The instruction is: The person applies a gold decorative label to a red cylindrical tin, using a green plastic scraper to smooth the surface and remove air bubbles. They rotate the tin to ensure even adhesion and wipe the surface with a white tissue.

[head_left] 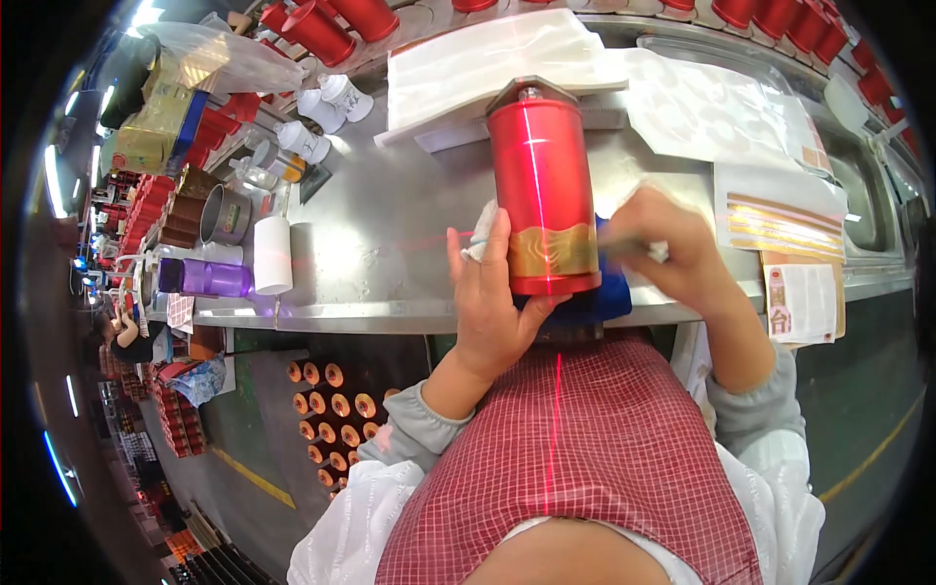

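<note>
A red cylindrical bottle (pixel 538 175) with a wavy gold band (pixel 554 253) lies in front of me, a red laser line running along it. My left hand (pixel 492 302) is closed on its lower left side, with a crumpled white cloth (pixel 482 234) between the fingers. Beside the gold band, my right hand (pixel 673 239) grips a thin, flat grey tool (pixel 624 246), blurred by motion. A bit of white (pixel 659 252) shows at those fingers. Behind the bottle's base is a blue support (pixel 613 292), partly hidden. A dark hexagonal piece (pixel 529 88) sits at the bottle's far end.
White sheets (pixel 497 63) lie across the back of the steel table (pixel 390 214). Gold strips (pixel 785 229) lie at right, near a sink (pixel 863 185). At left stand a white roll (pixel 272 255), a purple bottle (pixel 205 278), a metal cup (pixel 226 214) and white bottles (pixel 343 97).
</note>
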Available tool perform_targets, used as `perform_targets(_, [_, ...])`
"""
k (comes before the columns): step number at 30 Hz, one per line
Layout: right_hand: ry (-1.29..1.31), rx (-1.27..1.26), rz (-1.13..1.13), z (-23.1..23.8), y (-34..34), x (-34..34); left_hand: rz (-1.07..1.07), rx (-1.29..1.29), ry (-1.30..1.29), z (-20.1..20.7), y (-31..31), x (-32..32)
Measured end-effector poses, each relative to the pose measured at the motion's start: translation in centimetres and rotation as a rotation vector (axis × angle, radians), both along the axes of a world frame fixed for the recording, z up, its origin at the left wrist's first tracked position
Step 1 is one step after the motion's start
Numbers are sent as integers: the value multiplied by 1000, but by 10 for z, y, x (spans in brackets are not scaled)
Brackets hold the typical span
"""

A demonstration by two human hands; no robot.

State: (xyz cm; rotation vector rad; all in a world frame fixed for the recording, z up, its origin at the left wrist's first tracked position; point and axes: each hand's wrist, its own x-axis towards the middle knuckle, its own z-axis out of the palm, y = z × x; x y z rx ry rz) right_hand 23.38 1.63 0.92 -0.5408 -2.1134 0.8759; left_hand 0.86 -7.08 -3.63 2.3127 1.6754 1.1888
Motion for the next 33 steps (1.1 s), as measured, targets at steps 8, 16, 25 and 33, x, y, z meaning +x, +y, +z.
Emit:
perform_targets(8, [-214,-106,-115,18,9,-5,-1,-19,-11,-4,-1,-1])
perform_targets(16, [-173,-104,182,28,15,-20,14,-12,-7,-1,-1,2])
perform_targets(25, [-41,-35,118,19,-2,-8,-19,-95,-108,-6,-3,-2])
perform_targets(33, [63,-13,-199,-7,-1,-3,-16,-47,-62,5,-1,3])
